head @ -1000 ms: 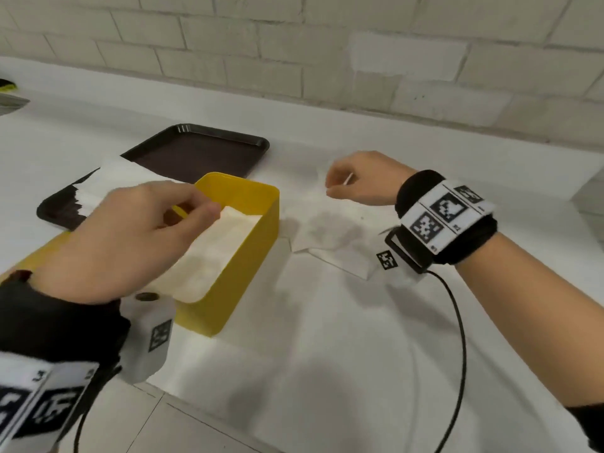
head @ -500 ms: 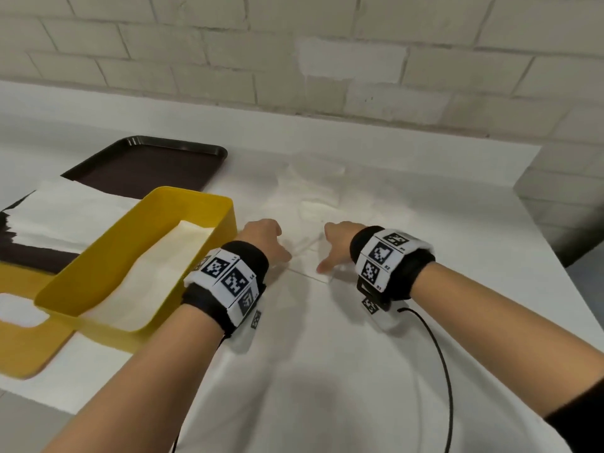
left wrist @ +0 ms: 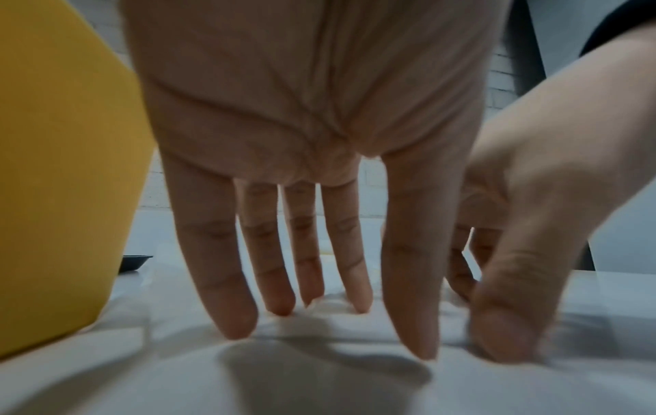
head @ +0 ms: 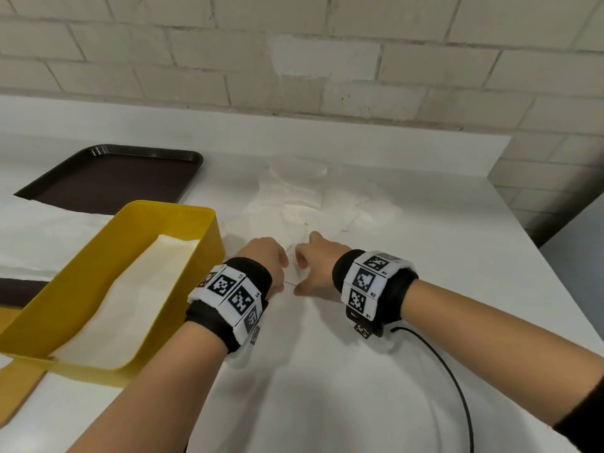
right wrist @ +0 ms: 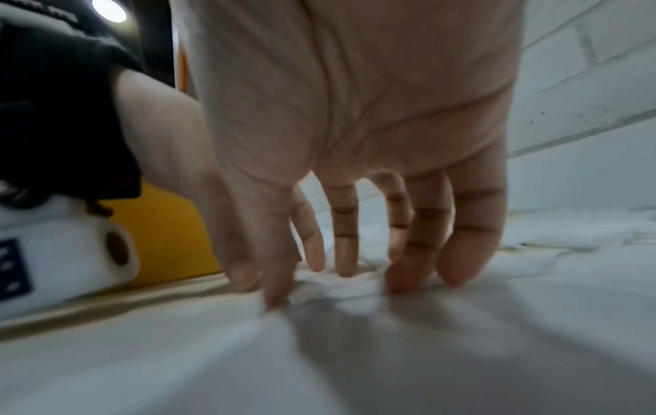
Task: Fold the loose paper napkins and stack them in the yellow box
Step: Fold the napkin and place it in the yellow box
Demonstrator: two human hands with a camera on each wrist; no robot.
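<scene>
A loose white napkin (head: 292, 273) lies on the white table just right of the yellow box (head: 183, 209). My left hand (head: 274, 266) and right hand (head: 310, 266) sit side by side on it. In the left wrist view my left hand (left wrist: 305, 252) has straight fingers with their tips on the paper (left wrist: 319, 331). In the right wrist view my right hand (right wrist: 344, 247) also has its fingertips down on the rumpled napkin (right wrist: 337, 289). Folded napkins (head: 143, 289) lie flat in the box. A pile of loose napkins (head: 304, 197) lies beyond my hands.
A dark brown tray (head: 124, 178) lies at the back left, with a white paper sheet (head: 42, 233) over its near end. A yellow flat piece (head: 19, 387) lies under the box's near corner. A black cable (head: 457, 387) trails from my right wrist. The table ends at the right (head: 539, 243).
My left hand left the box and came down beside the right hand. The right hand moved nearer to me from the pile, and both now rest on one napkin.
</scene>
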